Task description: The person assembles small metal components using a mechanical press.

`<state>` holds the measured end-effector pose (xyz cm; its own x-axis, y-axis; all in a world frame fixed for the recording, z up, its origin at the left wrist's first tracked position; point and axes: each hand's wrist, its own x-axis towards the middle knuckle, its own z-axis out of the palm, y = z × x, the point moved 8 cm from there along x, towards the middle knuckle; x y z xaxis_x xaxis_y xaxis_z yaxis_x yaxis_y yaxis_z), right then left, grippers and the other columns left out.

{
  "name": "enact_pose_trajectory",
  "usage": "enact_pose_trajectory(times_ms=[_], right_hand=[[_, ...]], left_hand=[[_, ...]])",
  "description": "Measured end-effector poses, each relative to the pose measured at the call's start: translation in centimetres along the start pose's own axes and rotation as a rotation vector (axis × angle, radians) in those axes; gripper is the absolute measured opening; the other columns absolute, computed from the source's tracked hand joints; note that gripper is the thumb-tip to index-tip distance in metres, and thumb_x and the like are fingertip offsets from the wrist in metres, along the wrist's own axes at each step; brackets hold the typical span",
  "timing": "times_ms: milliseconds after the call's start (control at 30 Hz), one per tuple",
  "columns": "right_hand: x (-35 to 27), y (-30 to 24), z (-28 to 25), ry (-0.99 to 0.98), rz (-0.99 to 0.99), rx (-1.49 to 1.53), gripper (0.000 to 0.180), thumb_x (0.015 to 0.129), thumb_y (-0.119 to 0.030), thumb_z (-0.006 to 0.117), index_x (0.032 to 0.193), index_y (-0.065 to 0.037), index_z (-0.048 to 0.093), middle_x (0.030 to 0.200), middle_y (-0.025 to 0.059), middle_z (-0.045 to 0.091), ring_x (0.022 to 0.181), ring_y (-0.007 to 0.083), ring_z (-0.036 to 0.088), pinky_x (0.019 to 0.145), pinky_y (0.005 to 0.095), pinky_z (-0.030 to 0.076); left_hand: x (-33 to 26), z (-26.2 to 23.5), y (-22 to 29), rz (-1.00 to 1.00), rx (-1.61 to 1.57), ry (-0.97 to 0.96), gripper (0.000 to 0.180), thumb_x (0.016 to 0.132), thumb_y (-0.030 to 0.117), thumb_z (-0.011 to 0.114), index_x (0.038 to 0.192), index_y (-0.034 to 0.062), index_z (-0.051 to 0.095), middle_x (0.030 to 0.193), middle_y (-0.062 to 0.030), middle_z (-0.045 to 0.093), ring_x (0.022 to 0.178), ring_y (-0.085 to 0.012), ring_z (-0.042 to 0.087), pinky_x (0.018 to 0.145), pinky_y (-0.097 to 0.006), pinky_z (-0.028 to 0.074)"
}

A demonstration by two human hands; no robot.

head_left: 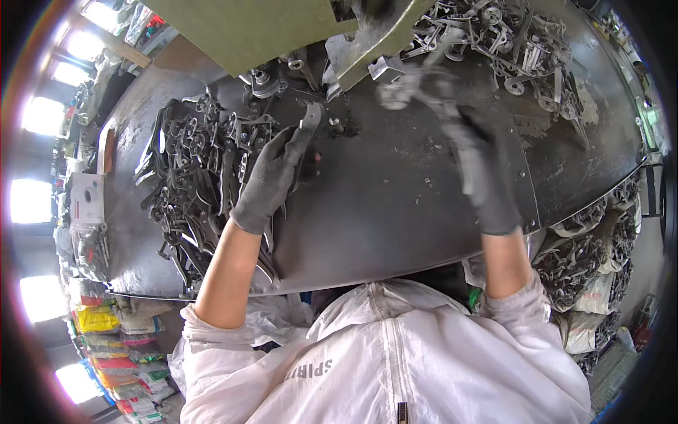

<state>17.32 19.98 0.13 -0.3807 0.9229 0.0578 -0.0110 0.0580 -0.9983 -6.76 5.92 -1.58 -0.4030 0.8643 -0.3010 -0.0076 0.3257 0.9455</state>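
Observation:
My left hand [268, 177], in a dark grey glove, is closed round a curved flat metal lever [309, 121] whose far end sticks out past the fingers. It is beside a heap of dark metal lever parts [191, 162] on the left of the table. My right hand [487, 169], gloved too, is smeared by motion over the right half of the table. It grips a pale metal lever part [424, 88] with a rounded end, pointing away from me toward the far heap. Motion blur hides its exact shape. A small round metal piece [335, 124] is near the left hand's lever.
A green-painted machine [261, 28] overhangs the far edge, with a metal block [386, 69] at its lower end. Another heap of lever parts [508, 42] covers the far right of the dark metal table [367, 212]. Filled sacks [593, 261] stand beyond the right edge.

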Motion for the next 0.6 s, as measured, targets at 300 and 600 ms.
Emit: enact_pose_trajectory(times_ms=[300,600], right_hand=[[2.1,2.0,12.4,-0.363,0.348,0.112,0.024,0.083,-0.011,0.06,0.104,-0.001,0.057,0.088,0.0054,0.063,0.072,0.0085,0.06,0.06,0.0228,0.05],[2.0,5.1,14.0,-0.386,0.175,-0.009,0.02,0.082,-0.012,0.063,0.097,0.0,0.058,0.081,0.0035,0.059,0.061,0.0064,0.05,0.054,0.0229,0.042]], left_hand=[[1.3,1.6,0.3,0.06,-0.008,-0.178,0.036,0.094,0.011,0.04,0.125,-0.0067,0.036,0.091,-0.0123,0.06,0.077,-0.0177,0.061,0.07,-0.026,0.05],[2.7,0.3,-0.3,0.036,0.876,-0.218,0.029,0.084,0.003,0.047,0.112,-0.003,0.05,0.096,-0.0151,0.061,0.088,-0.0192,0.061,0.078,-0.027,0.049]])
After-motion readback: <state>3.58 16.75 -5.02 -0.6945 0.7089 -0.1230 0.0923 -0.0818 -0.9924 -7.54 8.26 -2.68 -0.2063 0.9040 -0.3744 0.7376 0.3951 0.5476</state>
